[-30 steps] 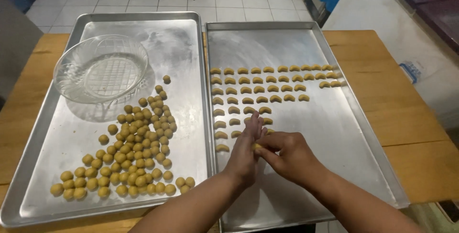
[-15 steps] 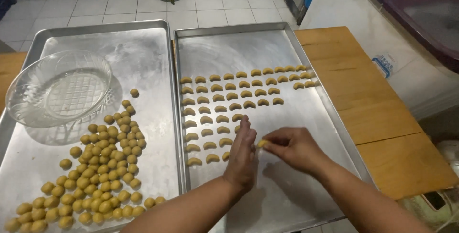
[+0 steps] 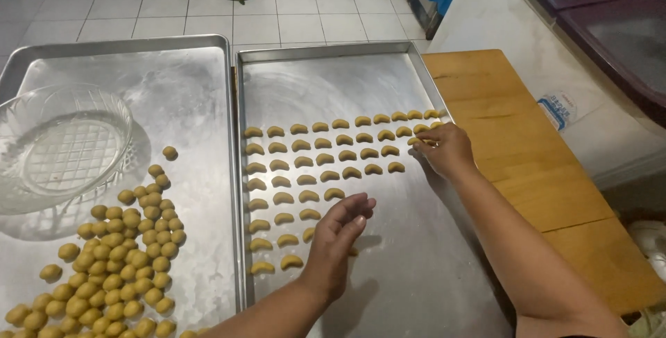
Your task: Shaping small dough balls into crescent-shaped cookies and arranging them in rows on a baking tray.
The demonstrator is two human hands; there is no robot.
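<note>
Right hand pinches a crescent at the tray's two o'clock; best aligned with the row, gently; left hand hovers released, empty

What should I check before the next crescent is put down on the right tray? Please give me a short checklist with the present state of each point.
1. Right hand at the end of the second row of crescents: ok, fingertips touch the tray there.
2. A piece is under those fingers: cannot tell, they hide it.
3. Left hand free: ok, open and hovering, nothing seen in it.
4. Space on the right tray: ok, the near half is bare.
5. Dough balls in supply: ok, many on the left tray.
6. Glass bowl out of the way: ok, far left.
</note>
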